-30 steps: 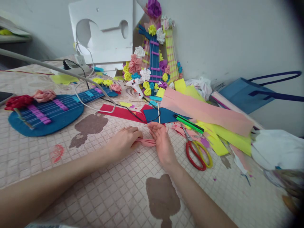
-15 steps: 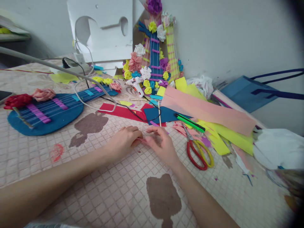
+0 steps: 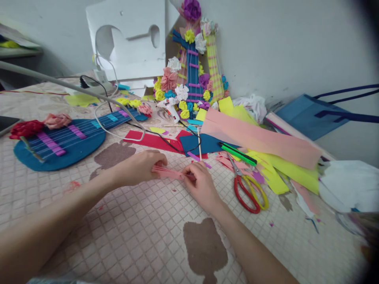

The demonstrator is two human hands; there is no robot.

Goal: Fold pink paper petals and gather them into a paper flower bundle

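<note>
Stretched between my hands is a gathered strip of pink crepe paper (image 3: 168,172), held just over the patterned tablecloth. My left hand (image 3: 143,167) is closed on its left end, fingers curled over it. At the other end my right hand (image 3: 199,182) pinches the bunched paper between thumb and fingers; part of the strip is hidden there. Red-and-yellow-handled scissors (image 3: 248,193) lie to the right of my right hand, with a green utility knife (image 3: 238,154) beyond them. A thin wooden stick (image 3: 199,144) lies just past my right hand.
A blue paper guitar (image 3: 68,146) with paper flowers lies at left. A white glue gun (image 3: 169,109) and its black cord sit ahead. Red paper (image 3: 154,141), blue paper (image 3: 204,142) and a pink sheet (image 3: 260,138) cover the middle and right. More decorated guitars (image 3: 194,71) lean against the wall.
My left hand has moved left, away from my right hand, so more of the pink strip shows between them. My right-hand fingers have closed in on the paper.
</note>
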